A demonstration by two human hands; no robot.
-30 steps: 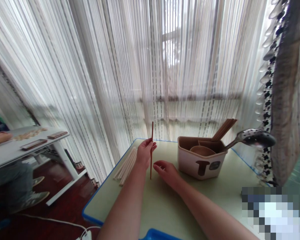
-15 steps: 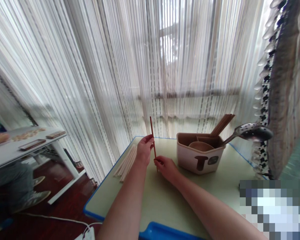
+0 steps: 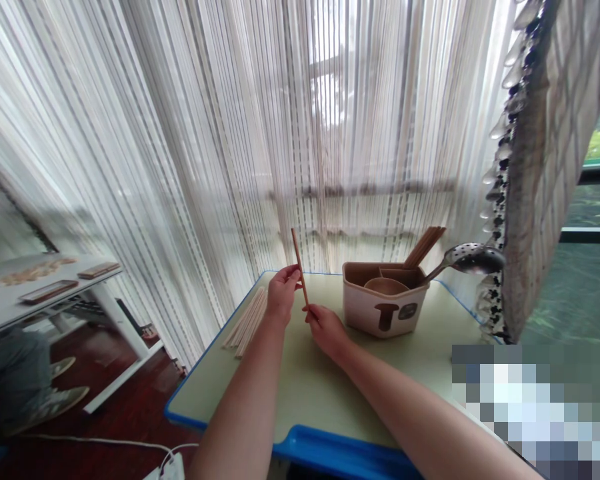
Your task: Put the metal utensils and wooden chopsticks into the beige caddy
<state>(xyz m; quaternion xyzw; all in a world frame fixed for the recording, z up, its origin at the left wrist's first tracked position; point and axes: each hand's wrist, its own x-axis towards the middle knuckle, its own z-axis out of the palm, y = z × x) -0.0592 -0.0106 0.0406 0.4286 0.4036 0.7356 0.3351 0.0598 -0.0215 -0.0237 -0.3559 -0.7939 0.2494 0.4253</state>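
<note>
A dark brown chopstick [image 3: 297, 257] stands nearly upright above the green table [image 3: 310, 387], tilted slightly left at the top. My left hand [image 3: 281, 293] pinches it near the middle. My right hand [image 3: 323, 325] grips its lower end. A bundle of pale wooden chopsticks [image 3: 247, 323] lies flat on the table just left of my left hand.
A beige utensil holder [image 3: 384, 306] stands on the table to the right, with brown chopsticks [image 3: 425, 245] and a perforated metal ladle [image 3: 467, 259] sticking out. Sheer curtains hang behind. At the far left, a white table [image 3: 40, 293] has another person seated at it.
My right hand has come up from the table and closed on the chopstick's lower end. The chopstick has tilted slightly and no longer rests on the table.
</note>
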